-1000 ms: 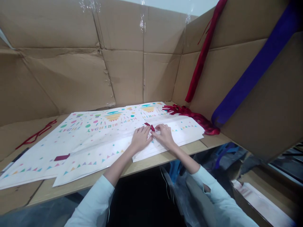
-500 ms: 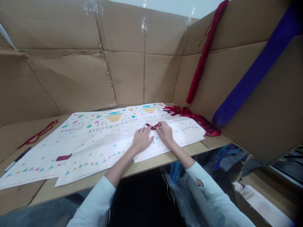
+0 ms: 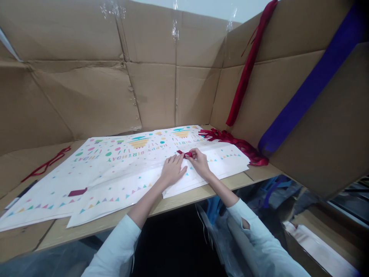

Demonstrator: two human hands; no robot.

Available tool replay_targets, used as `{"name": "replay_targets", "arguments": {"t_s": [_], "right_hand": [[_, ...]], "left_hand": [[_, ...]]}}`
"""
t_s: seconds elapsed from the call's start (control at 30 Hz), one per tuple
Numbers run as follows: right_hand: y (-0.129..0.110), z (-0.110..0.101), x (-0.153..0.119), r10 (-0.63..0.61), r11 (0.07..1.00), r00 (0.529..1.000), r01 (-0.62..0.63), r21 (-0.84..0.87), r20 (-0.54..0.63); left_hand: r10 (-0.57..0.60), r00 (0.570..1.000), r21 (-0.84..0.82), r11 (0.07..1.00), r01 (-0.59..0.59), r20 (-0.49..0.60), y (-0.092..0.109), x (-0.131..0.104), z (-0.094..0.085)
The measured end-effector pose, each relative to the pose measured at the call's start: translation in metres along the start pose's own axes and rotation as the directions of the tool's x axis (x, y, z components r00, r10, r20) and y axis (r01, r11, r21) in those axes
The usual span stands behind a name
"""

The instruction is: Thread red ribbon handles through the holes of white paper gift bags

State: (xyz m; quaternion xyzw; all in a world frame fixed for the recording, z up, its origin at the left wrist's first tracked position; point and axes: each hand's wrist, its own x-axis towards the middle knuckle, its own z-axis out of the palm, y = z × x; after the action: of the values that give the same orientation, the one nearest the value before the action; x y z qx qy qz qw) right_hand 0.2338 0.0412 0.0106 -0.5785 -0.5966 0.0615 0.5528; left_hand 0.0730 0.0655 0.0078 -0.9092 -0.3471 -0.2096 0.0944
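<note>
At mid-frame, the right hand [image 3: 200, 161] pinches red ribbon [image 3: 188, 154] farther from the flat left hand [image 3: 173, 169] than earlier. The ribbon runs sideways, left end higher.

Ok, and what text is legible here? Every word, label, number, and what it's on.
"HAPPY BIRTHDAY": middle printed sheet, apparently upside down to the camera.
"THDAY": left printed sheet; rest out of sight.
"BIRTH": right printed sheet; neighbouring word too blurred to be sure.
No text made out on the held red ribbon or purple ribbon.
No numbers or brands legible.
</note>
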Motion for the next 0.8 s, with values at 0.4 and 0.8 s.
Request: {"name": "replay_targets", "arguments": {"t_s": [0.4,0.8], "right_hand": [[0.007,-0.007,-0.004,-0.292,0.921,0.95,0.312,-0.235,0.114],[-0.009,0.01,-0.021,-0.169,0.729,0.985,0.152,-0.667,0.04]], "left_hand": [[-0.002,1.0,0.005,1.0,0.002,0.006,0.001,0.0,-0.001],[-0.003,1.0,0.002,1.0,0.003,0.02,0.001,0.001,-0.003]]}}
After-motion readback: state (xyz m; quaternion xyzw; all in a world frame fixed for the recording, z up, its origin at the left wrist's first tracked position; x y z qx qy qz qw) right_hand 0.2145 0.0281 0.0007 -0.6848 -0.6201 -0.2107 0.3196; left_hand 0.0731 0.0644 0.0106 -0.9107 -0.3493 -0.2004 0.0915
